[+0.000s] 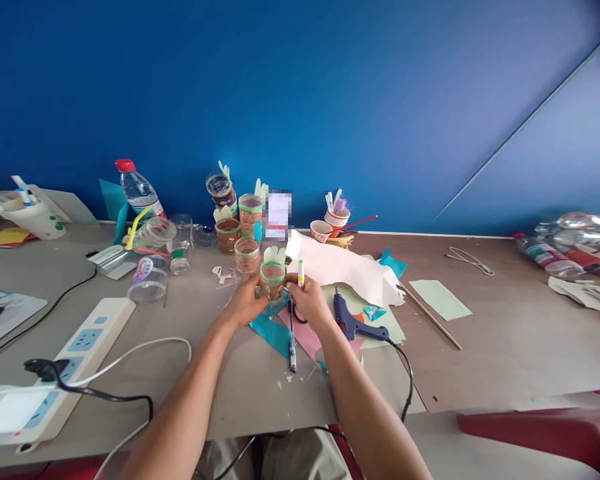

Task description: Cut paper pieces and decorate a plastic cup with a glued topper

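My left hand (pixel 249 301) is closed on the side of a small decorated clear cup (pixel 273 279) with a brown band, a green rim and pale green paper petals at its back. From the other side, my right hand (pixel 307 299) is closed on a white marker (pixel 301 272) with a green tip and yellow band, standing upright. Its fingertips are close to the cup; whether they touch it I cannot tell. Just behind stands a similar brown cup (pixel 247 256). A black pen (pixel 293 353) lies on coloured paper below the hands.
To the right lie a blue glue gun (pixel 353 321), a torn white paper sheet (pixel 345 267) and a wooden stick (pixel 433 317). More decorated cups (pixel 251 210) stand behind. On the left are a power strip (pixel 87 347), a plastic jar (pixel 149 280) and a red-capped bottle (pixel 139 187).
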`<state>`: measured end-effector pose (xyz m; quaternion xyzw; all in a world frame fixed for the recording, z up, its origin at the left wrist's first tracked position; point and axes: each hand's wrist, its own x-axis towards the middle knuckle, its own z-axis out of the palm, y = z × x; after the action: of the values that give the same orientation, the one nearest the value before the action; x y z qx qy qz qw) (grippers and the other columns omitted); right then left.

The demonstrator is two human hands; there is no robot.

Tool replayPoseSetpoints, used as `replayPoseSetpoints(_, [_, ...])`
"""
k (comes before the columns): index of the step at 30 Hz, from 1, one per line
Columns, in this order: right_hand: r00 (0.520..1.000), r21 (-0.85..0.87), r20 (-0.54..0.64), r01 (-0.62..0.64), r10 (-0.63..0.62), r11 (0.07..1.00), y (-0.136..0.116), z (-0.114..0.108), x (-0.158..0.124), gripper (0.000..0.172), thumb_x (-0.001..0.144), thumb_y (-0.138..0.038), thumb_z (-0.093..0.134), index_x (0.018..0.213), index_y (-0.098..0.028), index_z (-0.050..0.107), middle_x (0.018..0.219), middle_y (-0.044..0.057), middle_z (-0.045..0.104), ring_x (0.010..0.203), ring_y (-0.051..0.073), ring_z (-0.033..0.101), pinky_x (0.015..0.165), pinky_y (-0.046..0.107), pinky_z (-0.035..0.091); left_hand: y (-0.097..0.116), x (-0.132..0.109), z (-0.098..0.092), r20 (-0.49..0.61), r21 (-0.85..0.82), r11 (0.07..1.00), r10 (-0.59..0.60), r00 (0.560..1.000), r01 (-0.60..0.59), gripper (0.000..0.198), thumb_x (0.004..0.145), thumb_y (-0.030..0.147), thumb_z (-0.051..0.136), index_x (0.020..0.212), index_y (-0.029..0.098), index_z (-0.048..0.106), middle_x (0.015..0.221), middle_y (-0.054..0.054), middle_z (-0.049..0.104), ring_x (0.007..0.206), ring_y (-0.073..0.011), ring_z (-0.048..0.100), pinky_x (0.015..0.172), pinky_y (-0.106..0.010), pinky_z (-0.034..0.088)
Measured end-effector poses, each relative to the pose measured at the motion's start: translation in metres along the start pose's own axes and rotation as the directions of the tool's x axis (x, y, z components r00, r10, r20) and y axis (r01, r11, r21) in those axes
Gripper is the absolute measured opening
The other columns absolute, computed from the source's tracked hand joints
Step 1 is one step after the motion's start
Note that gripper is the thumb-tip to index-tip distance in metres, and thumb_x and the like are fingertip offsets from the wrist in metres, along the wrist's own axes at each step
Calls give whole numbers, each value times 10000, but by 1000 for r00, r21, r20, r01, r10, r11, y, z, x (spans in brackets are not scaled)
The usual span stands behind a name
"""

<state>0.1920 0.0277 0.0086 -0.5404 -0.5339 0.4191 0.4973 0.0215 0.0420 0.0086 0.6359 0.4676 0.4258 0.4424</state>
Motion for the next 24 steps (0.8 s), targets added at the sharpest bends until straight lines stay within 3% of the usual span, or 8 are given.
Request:
replayPoseSetpoints(9, [1000, -182, -11, -18, 16, 983, -6, 0, -3, 261, 755, -306, 509, 919, -166, 656, 676, -17, 529, 652, 164, 455, 645, 286, 352, -6, 3, -3, 15, 106, 994, -8, 1000, 6, 406, 666, 174, 627, 1070, 207, 651, 1105, -79, 648, 1052, -280, 571, 954, -409, 422])
replayPoseSetpoints(13, [998, -200, -55, -27, 16, 979, -8, -3, -4, 293, 756, -263, 492, 993, -162, 630, 756, 7, 537, 693, 181, 476, 677, 305, 383, -11, 5, -7, -156, 158, 980, -100, 983, 125, 452, 630, 134, 625, 1076, 202, 655, 972, -69, 653, 919, -256, 589, 869, -390, 445])
replayPoseSetpoints(15, [990, -208, -126, 33, -61, 977, -9, -5, -4, 332, 736, -196, 469, 1033, -165, 614, 859, 39, 555, 755, 195, 504, 731, 325, 416, -9, 5, -9, -261, 200, 967, -105, 960, 160, 421, 661, 151, 615, 1076, 200, 660, 885, -52, 643, 820, -228, 583, 807, -366, 450])
replayPoseSetpoints(18, [936, -257, -219, 218, -276, 942, -12, -7, -5, 371, 735, -134, 431, 1060, -172, 606, 1004, 95, 549, 915, 226, 531, 842, 361, 432, 1, 0, -11, -375, 179, 983, 43, 926, 27, 264, 796, 267, 557, 1023, 205, 677, 794, -30, 627, 715, -182, 560, 712, -309, 446])
replayPoseSetpoints(20, [890, -292, -204, 343, -409, 893, -16, -6, -9, 377, 777, -132, 415, 1101, -182, 601, 1049, 114, 551, 977, 238, 532, 864, 365, 430, 10, -5, -12, -404, 89, 990, 136, 905, -109, 261, 868, 361, 512, 983, 208, 690, 702, -10, 590, 645, -156, 533, 643, -276, 440])
replayPoseSetpoints(24, [879, -295, 47, 465, -474, 835, -25, 0, -22, 362, 877, -187, 437, 1192, -247, 604, 973, 84, 623, 869, 231, 566, 799, 339, 426, 29, -17, -11, -298, -76, 941, 293, 908, -329, 318, 881, 444, 545, 1034, 213, 703, 656, 1, 575, 604, -127, 504, 609, -254, 432])
